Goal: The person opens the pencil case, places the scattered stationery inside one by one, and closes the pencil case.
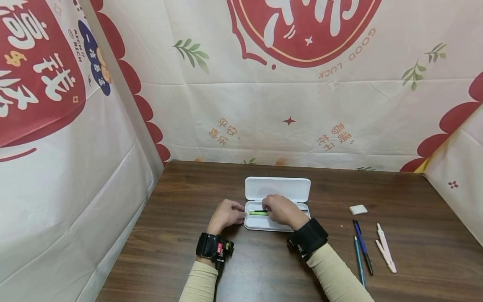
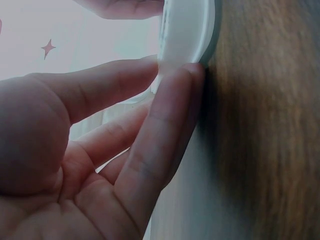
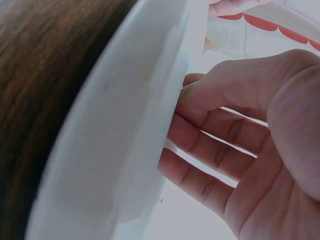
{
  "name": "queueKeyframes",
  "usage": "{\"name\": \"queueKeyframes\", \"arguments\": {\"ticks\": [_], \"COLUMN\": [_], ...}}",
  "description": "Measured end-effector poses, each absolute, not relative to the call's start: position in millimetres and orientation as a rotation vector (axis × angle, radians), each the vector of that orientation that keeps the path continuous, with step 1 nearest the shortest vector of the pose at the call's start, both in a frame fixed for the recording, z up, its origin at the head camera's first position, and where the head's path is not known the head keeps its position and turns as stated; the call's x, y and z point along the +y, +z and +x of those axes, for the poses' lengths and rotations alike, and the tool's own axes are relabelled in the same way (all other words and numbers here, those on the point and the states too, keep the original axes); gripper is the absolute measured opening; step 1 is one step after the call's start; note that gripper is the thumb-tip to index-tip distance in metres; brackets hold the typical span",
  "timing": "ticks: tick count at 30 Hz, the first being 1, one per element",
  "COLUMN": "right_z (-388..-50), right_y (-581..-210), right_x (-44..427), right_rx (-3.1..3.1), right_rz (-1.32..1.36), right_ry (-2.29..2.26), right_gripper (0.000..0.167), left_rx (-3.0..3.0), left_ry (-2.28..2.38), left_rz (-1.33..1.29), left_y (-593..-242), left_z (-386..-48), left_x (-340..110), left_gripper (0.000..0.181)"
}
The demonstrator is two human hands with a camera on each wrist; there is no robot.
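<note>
A white pencil case (image 1: 277,188) lies on the table with its lid raised at the back. My left hand (image 1: 228,214) pinches its left end; in the left wrist view the thumb and fingers (image 2: 167,105) meet the white edge. Inside the tray lies a green pen or pencil (image 1: 258,212), with a dark slim item beside it. My right hand (image 1: 282,209) reaches over the front wall into the case, fingers bent at the green one. From the right wrist, the case wall (image 3: 115,115) hides the fingertips, so their hold is unclear.
To the right of the case lies a white eraser (image 1: 358,209). Nearer the front are a dark blue pen (image 1: 362,246), a teal pencil (image 1: 359,261) and a white drawing compass (image 1: 385,248). Printed cloth (image 1: 264,105) hangs behind the wooden table (image 1: 170,251).
</note>
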State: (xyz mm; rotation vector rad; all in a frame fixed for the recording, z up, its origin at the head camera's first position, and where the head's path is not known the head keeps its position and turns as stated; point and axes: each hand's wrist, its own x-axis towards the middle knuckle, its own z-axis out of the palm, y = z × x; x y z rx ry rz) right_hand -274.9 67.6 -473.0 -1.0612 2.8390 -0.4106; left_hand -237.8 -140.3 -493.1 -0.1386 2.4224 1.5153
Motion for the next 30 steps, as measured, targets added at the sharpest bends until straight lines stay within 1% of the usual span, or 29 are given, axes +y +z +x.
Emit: {"name": "queueKeyframes", "arguments": {"ticks": [5,19,30], "right_z": [-273.8,-266.3,-253.7], "right_y": [-472.1,-463.4,-449.4], "right_x": [68.5,72.9,94.4], "right_rx": [2.842,2.861,2.933], "right_rz": [-1.046,-0.945,-0.906], "right_ry": [-0.426,-0.436,-0.464], "right_gripper": [0.011,0.011,0.013], "left_rx": [2.414,2.407,2.412], "left_ry": [1.515,1.528,1.507], "left_rz": [-0.163,-0.174,-0.174], "left_y": [-492.2,-491.8,-490.7], "left_z": [-237.3,-236.3,-237.0], "left_x": [-140.3,-139.4,-139.8], "left_gripper": [0.019,0.019,0.021]}}
